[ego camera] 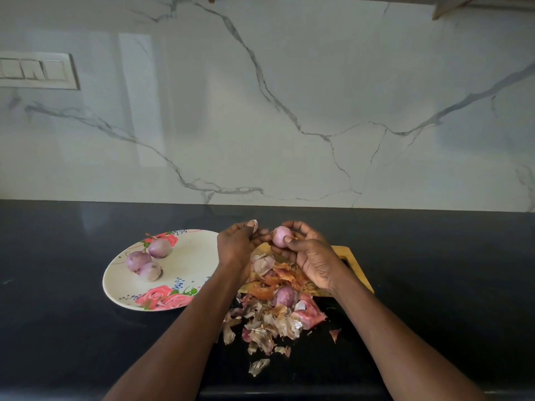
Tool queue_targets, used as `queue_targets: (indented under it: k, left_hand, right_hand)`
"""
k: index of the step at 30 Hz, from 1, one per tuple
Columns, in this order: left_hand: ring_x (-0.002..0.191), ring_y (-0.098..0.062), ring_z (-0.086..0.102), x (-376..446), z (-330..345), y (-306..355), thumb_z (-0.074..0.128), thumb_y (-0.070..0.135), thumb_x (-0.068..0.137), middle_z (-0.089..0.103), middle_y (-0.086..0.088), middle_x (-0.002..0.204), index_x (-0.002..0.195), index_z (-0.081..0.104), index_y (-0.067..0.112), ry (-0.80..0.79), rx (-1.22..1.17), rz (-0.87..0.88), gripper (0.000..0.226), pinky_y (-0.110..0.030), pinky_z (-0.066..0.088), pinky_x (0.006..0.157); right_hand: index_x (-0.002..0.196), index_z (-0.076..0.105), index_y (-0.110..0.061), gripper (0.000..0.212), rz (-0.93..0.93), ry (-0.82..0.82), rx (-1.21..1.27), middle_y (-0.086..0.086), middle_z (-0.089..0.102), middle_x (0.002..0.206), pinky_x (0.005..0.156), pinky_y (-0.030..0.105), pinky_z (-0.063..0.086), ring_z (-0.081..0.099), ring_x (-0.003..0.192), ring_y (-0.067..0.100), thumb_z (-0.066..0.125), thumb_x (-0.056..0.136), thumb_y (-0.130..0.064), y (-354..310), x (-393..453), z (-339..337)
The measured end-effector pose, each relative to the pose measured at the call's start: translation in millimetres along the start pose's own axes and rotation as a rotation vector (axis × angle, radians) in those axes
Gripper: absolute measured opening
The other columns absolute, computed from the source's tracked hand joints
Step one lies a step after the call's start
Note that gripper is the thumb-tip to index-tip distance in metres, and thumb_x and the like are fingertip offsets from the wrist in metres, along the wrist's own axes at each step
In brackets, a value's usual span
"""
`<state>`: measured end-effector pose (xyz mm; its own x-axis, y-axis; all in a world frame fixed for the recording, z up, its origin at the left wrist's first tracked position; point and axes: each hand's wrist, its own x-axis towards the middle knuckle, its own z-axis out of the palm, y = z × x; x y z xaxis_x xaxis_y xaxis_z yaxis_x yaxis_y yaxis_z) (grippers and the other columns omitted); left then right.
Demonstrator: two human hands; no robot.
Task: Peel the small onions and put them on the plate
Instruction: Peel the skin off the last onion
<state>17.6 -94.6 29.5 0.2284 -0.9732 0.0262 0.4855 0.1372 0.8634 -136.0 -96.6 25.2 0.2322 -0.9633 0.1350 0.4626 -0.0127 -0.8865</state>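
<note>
At lower centre of the frame, the bench [72,328] carries a plate [191,256] at left with three onions [146,260] on it. Right of the plate lies a board [351,263], perhaps half hidden, under a heap of peels [269,322] with one onion [284,296] among them. A switch panel [37,70] sits upper left on the wall [289,96] behind.

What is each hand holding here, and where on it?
The right hand grips a small, peeled pale-purple onion round its sides, thumb on the front. The left hand pinches a pale scrap of skin by its edge.
</note>
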Motion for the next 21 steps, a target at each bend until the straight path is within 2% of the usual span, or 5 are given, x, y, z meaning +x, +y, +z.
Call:
queue_targets:
  k: [4,8,11,15,21]
  left_hand:
    - [0.057,-0.019,0.069,9.4,-8.3,1.7,0.059,0.000,0.098,0.068,-0.017,0.076,0.087,0.063,0.001,0.075,0.034,0.043,0.011,-0.025,0.057,0.057]
    - [0.080,-0.028,0.074,12.1,-9.6,-0.6,0.055,-0.007,0.095,0.072,-0.018,0.097,0.106,0.067,0.002,0.038,0.137,0.073,0.019,-0.039,0.061,0.079]
    - [0.076,-0.027,0.071,6.4,-5.3,2.8,0.050,-0.012,0.090,0.072,-0.018,0.089,0.093,0.072,0.000,-0.023,0.167,0.087,0.025,-0.037,0.061,0.074]
    - [0.072,-0.024,0.068,-0.7,-1.2,5.5,0.058,-0.002,0.092,0.074,-0.013,0.076,0.087,0.074,0.002,-0.129,0.216,0.114,0.018,-0.034,0.058,0.072]
    - [0.082,-0.024,0.072,-4.4,-0.6,3.6,0.071,0.005,0.090,0.078,-0.013,0.092,0.097,0.077,0.009,-0.321,0.348,0.227,0.010,-0.035,0.059,0.078]
  right_hand:
    - [0.115,0.056,0.000,0.031,-0.010,0.022,0.000,0.023,0.066,0.116,0.080,0.036,0.063,0.072,0.094,0.031,0.057,0.089,0.017,-1.6,0.1,-0.6]
    - [0.112,0.056,-0.002,0.033,-0.044,0.074,-0.020,0.023,0.068,0.111,0.072,0.031,0.062,0.070,0.088,0.030,0.064,0.084,0.014,-3.0,-0.4,-2.2]
    - [0.106,0.063,-0.006,0.029,-0.073,0.109,-0.005,0.017,0.071,0.102,0.068,0.025,0.059,0.071,0.083,0.024,0.067,0.082,0.010,-4.9,-0.2,-3.2]
    - [0.104,0.069,-0.007,0.020,-0.080,0.124,0.000,0.013,0.070,0.099,0.067,0.021,0.057,0.066,0.084,0.019,0.063,0.089,0.005,-5.6,0.3,-2.2]
    - [0.107,0.064,-0.004,0.023,-0.071,0.138,0.005,0.014,0.071,0.098,0.066,0.022,0.057,0.069,0.081,0.018,0.067,0.085,0.004,-7.0,0.0,-3.1]
